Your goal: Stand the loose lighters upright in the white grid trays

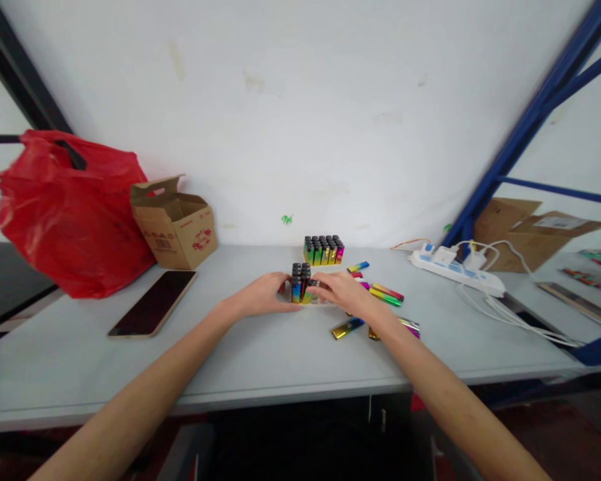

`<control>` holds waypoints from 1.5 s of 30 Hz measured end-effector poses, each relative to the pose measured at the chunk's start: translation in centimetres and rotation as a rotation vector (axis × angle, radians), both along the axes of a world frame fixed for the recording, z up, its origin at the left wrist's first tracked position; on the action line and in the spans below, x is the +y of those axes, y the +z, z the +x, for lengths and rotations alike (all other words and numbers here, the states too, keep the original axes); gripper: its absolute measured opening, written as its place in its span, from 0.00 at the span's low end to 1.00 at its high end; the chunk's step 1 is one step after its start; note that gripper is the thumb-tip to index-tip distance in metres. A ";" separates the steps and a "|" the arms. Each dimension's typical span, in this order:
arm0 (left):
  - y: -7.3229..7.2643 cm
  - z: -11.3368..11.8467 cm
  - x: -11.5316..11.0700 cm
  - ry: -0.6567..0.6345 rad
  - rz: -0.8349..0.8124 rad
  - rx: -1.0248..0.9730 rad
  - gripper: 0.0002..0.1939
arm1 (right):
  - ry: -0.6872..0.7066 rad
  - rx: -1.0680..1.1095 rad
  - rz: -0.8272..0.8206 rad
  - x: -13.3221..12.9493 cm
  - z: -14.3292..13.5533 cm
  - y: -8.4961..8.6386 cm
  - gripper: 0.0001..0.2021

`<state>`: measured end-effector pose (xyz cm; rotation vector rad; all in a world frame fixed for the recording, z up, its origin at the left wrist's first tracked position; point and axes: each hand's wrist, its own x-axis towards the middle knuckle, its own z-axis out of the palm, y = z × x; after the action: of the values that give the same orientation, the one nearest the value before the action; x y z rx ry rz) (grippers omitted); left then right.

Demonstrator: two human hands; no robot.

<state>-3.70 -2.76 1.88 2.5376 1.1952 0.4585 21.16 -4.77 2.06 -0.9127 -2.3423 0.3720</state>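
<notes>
Two short columns of upright lighters (300,284) with black tops and shiny coloured bodies stand in a small white tray (320,304) on the table. My left hand (266,294) is curved around the tray's left end, thumb along the near side and fingers behind. At the right of these lighters is my right hand (339,288), its fingers closed together on a lighter mostly hidden by them. Just behind stands a full block of upright lighters (323,250). Loose lighters lie under and beside my right forearm, among them a gold and blue one (347,328) and a green one (385,296).
A phone (153,304) lies on the left of the grey table (240,361). Behind it are an open cardboard box (180,227) and a red plastic bag (75,214). A white power strip (455,270) with cables sits at right, near a blue metal frame (525,120).
</notes>
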 end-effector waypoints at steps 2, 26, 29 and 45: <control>0.0 0.0 0.1 -0.003 0.004 0.013 0.29 | -0.076 0.001 0.056 0.0 -0.4 -0.2 0.18; 0.0 0.0 0.1 0.000 -0.022 -0.010 0.33 | -0.151 -0.292 -0.117 2.3 11.8 0.3 0.09; 0.0 0.0 0.1 0.010 -0.021 0.003 0.32 | -0.125 -0.321 -0.128 2.2 11.8 0.5 0.08; -0.1 0.0 0.2 0.004 -0.006 0.013 0.32 | -0.190 0.914 -0.538 1.7 7.7 3.5 0.17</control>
<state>-3.70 -2.53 1.76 2.5374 1.2044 0.4388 28.90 -3.02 5.60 -0.9160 -1.3198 1.1024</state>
